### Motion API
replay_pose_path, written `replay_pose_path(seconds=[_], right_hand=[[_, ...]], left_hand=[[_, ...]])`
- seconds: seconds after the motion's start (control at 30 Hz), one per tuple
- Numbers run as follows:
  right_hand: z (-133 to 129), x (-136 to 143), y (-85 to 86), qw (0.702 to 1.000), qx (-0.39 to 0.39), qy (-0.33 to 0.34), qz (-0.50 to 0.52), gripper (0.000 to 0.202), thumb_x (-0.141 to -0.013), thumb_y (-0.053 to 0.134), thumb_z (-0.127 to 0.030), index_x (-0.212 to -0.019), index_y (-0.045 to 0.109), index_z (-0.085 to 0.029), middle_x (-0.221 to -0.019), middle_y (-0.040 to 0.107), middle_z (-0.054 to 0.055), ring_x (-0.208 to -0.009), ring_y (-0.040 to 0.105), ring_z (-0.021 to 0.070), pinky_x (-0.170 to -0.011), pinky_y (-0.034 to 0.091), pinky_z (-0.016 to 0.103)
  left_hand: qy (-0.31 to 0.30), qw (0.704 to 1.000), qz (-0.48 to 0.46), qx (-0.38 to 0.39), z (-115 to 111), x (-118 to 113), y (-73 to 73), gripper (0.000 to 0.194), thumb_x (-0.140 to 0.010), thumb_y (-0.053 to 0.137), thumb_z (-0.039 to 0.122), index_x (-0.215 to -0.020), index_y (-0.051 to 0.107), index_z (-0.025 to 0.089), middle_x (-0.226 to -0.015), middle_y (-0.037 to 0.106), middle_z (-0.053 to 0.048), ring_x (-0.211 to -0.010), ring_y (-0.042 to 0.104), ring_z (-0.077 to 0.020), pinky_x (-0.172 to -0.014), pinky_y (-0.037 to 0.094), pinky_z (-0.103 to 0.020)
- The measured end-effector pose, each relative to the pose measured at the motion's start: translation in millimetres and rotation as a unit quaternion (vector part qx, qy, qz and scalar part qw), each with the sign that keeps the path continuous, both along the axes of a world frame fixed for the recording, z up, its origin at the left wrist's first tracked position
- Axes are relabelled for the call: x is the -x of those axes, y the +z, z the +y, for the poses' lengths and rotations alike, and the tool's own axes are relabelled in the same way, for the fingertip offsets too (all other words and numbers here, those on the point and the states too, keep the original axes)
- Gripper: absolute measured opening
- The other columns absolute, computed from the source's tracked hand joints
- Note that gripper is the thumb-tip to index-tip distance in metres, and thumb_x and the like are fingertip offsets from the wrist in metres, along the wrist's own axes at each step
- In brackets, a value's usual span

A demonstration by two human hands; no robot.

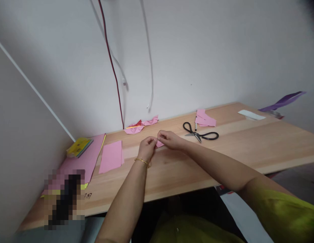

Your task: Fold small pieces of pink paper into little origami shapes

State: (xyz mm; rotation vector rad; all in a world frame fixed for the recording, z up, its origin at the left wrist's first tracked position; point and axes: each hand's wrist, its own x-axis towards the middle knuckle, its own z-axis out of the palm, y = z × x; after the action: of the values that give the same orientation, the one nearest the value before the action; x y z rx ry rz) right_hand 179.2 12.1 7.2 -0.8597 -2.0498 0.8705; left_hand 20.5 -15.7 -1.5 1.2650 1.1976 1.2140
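A small piece of pink paper [160, 144] is pinched between my two hands, low over the middle of the wooden table. My left hand [147, 147], with a gold bracelet at the wrist, closes its fingertips on the paper's left side. From the right, my right hand [169, 139] grips the upper edge, fingers curled. Much of the paper is hidden behind the fingers. Black-handled scissors [196, 135] lie spread apart to the right of my right hand. Folded pink paper pieces [134, 129], with some red and yellow, rest behind my hands near the wall.
Left on the table [177, 175] are pink sheets [111, 157], a larger pink stack [94, 152] and a yellow pad [79, 146]. Pink scraps [206, 119] with a pen [196, 124] and a white strip [251, 114] lie right. Cables [113, 64] hang along the wall.
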Motion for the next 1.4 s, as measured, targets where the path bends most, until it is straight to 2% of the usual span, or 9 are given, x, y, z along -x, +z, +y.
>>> replay_pose_path(seconds=[0.23,0.33,0.43,0.53,0.67,0.77,1.03,1.23,1.4], right_hand=[[3.9,-0.9,0.5,1.000,0.005,0.006,0.010,0.023,-0.085,0.042,-0.036,-0.078,0.050,-0.016,-0.068,0.045,-0.002,-0.065,0.041,0.0107,-0.060,0.033,0.022],[4.6,-2.0,0.8,0.999,0.029,-0.021,0.037,0.029,-0.086,0.039,-0.041,-0.079,0.050,-0.016,-0.069,0.048,-0.001,-0.067,0.044,0.0113,-0.063,0.036,0.023],[4.6,-3.6,0.2,0.994,0.090,-0.011,0.057,0.032,-0.086,0.038,-0.045,-0.083,0.051,-0.016,-0.069,0.051,-0.001,-0.065,0.048,0.0111,-0.063,0.038,0.023],[4.6,-3.9,-1.7,0.992,0.113,0.003,0.061,0.031,-0.083,0.045,-0.045,-0.086,0.053,-0.016,-0.066,0.052,-0.001,-0.061,0.048,0.0105,-0.059,0.037,0.022],[4.5,-2.8,-3.1,0.995,0.083,0.005,0.061,0.030,-0.080,0.050,-0.044,-0.083,0.055,-0.015,-0.065,0.053,-0.001,-0.059,0.046,0.0100,-0.056,0.035,0.021],[3.3,-1.8,-3.1,0.997,0.066,0.005,0.048,0.029,-0.080,0.050,-0.043,-0.079,0.057,-0.014,-0.063,0.051,-0.002,-0.057,0.043,0.0090,-0.054,0.033,0.020],[-4.8,0.2,0.4,0.997,0.054,0.048,0.021,0.028,-0.082,0.048,-0.038,-0.081,0.061,-0.014,-0.068,0.056,0.000,-0.061,0.047,0.0093,-0.058,0.035,0.020],[-5.1,0.0,2.1,0.996,0.040,0.074,0.019,0.025,-0.083,0.046,-0.035,-0.077,0.059,-0.015,-0.069,0.056,-0.001,-0.063,0.048,0.0098,-0.060,0.036,0.020],[-4.0,0.9,0.4,0.992,0.077,0.089,0.043,0.025,-0.084,0.044,-0.036,-0.076,0.056,-0.016,-0.067,0.054,-0.001,-0.063,0.047,0.0098,-0.061,0.037,0.021]], left_hand=[[-0.038,0.991,-0.125,0.023,3.7,-0.6,-4.0,0.024,-0.060,0.069,0.033,-0.071,0.064,0.013,-0.055,0.054,0.001,-0.051,0.048,-0.0084,-0.053,0.039,-0.022],[0.011,0.990,-0.138,0.025,6.2,0.6,-5.0,0.026,-0.058,0.071,0.035,-0.068,0.063,0.012,-0.057,0.054,0.000,-0.054,0.049,-0.0089,-0.056,0.043,-0.024],[0.070,0.985,-0.155,0.027,8.0,2.6,-3.8,0.029,-0.056,0.072,0.035,-0.069,0.062,0.012,-0.057,0.054,0.000,-0.055,0.049,-0.0088,-0.056,0.045,-0.024],[0.081,0.981,-0.174,0.040,7.3,3.2,0.1,0.032,-0.054,0.073,0.036,-0.071,0.062,0.013,-0.060,0.055,0.000,-0.057,0.050,-0.0088,-0.057,0.046,-0.024],[0.063,0.983,-0.159,0.064,3.7,1.4,5.4,0.039,-0.056,0.072,0.043,-0.080,0.064,0.014,-0.073,0.060,-0.003,-0.062,0.053,-0.0089,-0.058,0.045,-0.023],[0.044,0.990,-0.123,0.044,2.8,0.1,3.8,0.039,-0.057,0.072,0.042,-0.084,0.065,0.015,-0.078,0.062,-0.003,-0.066,0.054,-0.0096,-0.061,0.044,-0.022],[0.017,0.998,-0.054,-0.040,5.7,4.4,-6.1,0.018,-0.064,0.067,0.031,-0.065,0.060,0.014,-0.058,0.054,0.003,-0.056,0.046,-0.0071,-0.058,0.036,-0.019],[-0.016,0.993,-0.120,-0.014,3.4,2.2,-2.6,0.018,-0.061,0.067,0.028,-0.065,0.057,0.014,-0.057,0.052,0.003,-0.054,0.045,-0.0071,-0.055,0.035,-0.020],[-0.054,0.982,-0.182,0.017,1.2,-0.6,0.7,0.020,-0.061,0.068,0.030,-0.065,0.056,0.013,-0.059,0.055,0.000,-0.056,0.051,-0.0099,-0.060,0.041,-0.024]])
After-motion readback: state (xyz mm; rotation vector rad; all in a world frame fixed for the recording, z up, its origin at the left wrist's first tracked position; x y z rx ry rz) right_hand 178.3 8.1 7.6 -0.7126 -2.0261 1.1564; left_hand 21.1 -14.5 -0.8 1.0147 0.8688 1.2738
